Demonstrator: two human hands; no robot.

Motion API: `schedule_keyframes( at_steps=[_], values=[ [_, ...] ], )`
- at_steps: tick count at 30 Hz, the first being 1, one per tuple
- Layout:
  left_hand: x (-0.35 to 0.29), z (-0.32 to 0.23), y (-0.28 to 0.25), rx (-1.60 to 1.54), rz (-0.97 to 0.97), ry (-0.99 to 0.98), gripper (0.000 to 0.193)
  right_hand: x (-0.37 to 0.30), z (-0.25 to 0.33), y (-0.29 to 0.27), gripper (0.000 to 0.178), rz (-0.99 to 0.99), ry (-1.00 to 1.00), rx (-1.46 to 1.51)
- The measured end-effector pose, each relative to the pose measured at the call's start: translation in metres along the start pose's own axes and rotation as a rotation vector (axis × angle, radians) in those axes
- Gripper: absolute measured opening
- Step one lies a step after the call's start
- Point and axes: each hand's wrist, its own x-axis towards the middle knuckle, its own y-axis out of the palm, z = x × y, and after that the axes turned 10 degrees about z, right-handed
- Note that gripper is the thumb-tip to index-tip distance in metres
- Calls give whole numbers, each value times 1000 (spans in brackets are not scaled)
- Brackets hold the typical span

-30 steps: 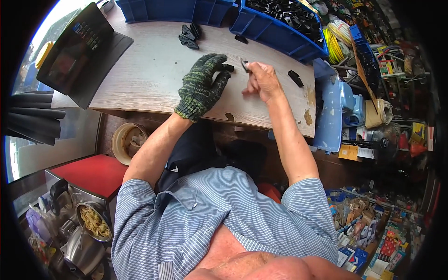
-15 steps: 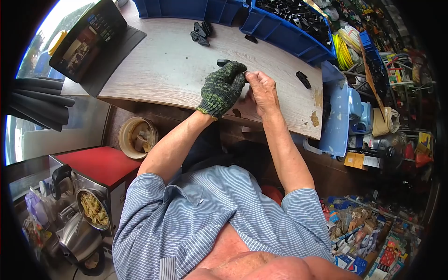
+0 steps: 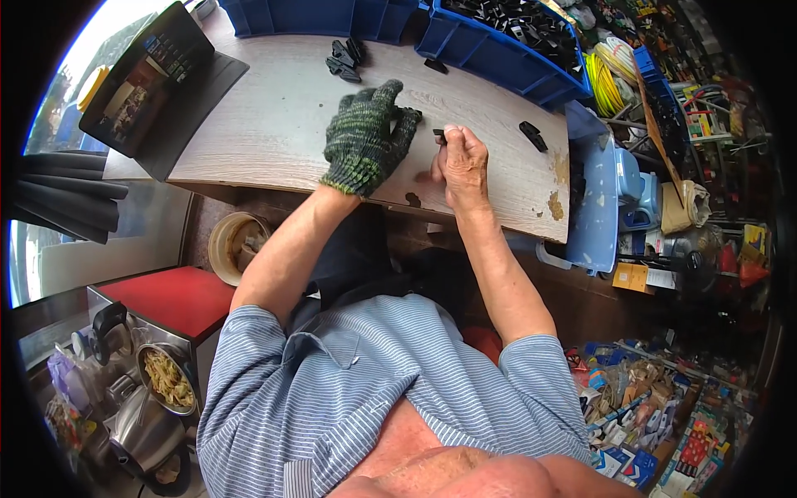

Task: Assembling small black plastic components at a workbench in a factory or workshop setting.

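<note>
My left hand [image 3: 361,137] wears a dark green knitted glove and hovers over the near middle of the table. Its index finger and thumb stand apart, and I see nothing held between them. To its right, my bare right hand [image 3: 465,166] pinches a small black plastic piece [image 3: 439,132] between thumb and fingertips, most of it covered by them. Similar black pieces lie about: a small cluster [image 3: 344,61] beyond the left hand, a single piece [image 3: 436,65] near the bins, and another piece [image 3: 532,135] to the right.
A blue bin [image 3: 498,60] full of black pieces stands at the table's [image 3: 274,124] far side beside another blue bin [image 3: 324,18]. A tablet [image 3: 145,83] stands at the left. A pale blue tub [image 3: 594,199] adjoins the right edge; a bucket [image 3: 222,249] sits below left.
My hands have drawn apart: the gloved left has moved left and opened, while the right keeps its pinch, now showing a black piece. The view has shifted slightly.
</note>
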Motion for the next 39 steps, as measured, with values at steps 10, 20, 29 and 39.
schedule_keyframes(
  at_steps=[10, 20, 29, 39],
  values=[
    [-4, 15, 11, 24, 324, 214, 20, 0, 7, -1, 33, -239, 65, 365],
    [-18, -8, 22, -558, 327, 150, 21, 1, 0, 3, 29, -283, 61, 316],
    [-18, -27, 41, -643, 230, -98, 27, 1, -8, 3, 30, -348, 44, 194],
    [-24, -29, 39, -600, 195, -74, 26, -5, 10, 12, 37, -382, -57, 136]
  ],
)
